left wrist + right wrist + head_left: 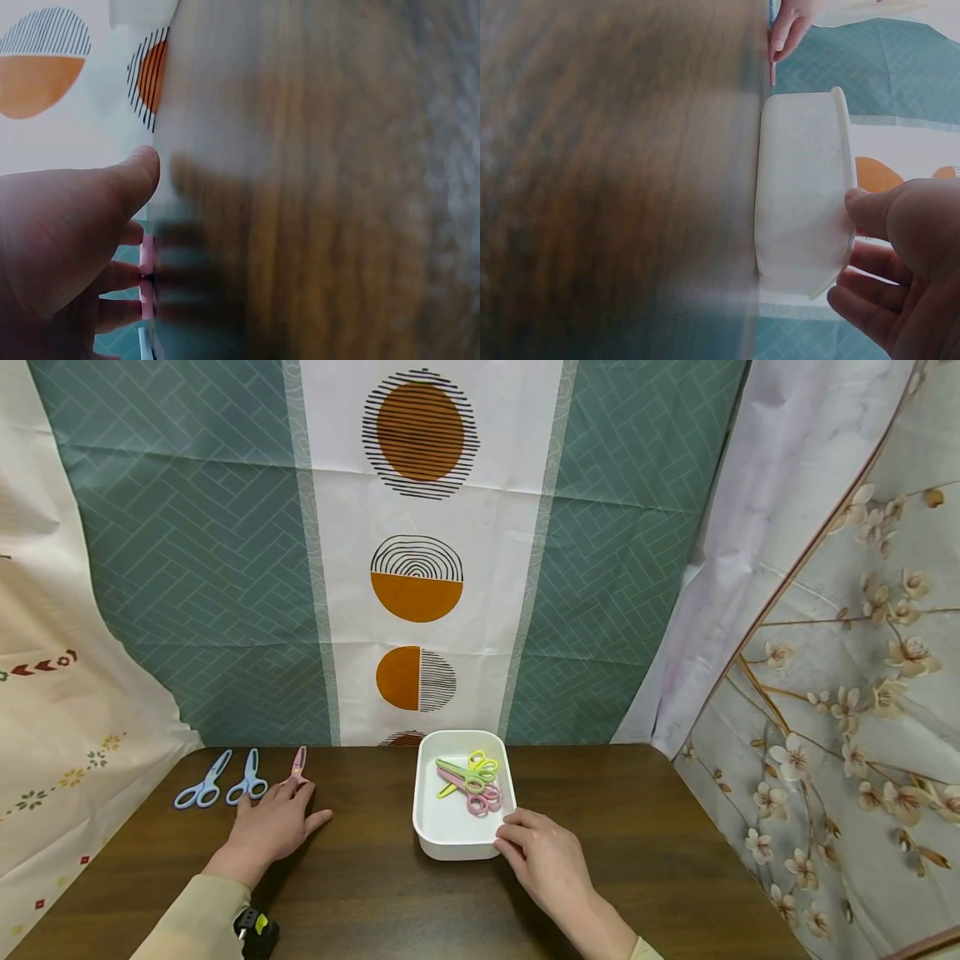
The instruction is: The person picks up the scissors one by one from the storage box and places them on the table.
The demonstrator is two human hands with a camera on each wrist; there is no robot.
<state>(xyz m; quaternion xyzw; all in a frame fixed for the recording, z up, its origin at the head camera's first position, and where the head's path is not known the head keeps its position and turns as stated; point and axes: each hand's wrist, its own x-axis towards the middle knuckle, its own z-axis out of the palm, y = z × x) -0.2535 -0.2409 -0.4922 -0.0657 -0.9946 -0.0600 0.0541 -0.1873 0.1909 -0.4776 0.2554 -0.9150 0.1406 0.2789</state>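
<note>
On the left of the table, my left hand (272,822) rests its fingertips on pink scissors (298,766), with the thumb spread out to the side. In the left wrist view the straight fingers touch the pink handles (147,276). Two pairs of blue scissors, one farther left (204,783) and one nearer the hand (248,778), lie beside it. My right hand (543,860) pinches the near right corner of a white box (450,833) between thumb and fingers. Inside the box are green scissors (459,771), yellow scissors (477,758) and pink scissors (491,798), overlapping.
The brown wooden table (360,893) ends at a patterned curtain (420,527) behind it. Floral cloth (847,718) hangs on the right and a cream cloth (75,693) on the left. A black device (256,933) is strapped to the left wrist.
</note>
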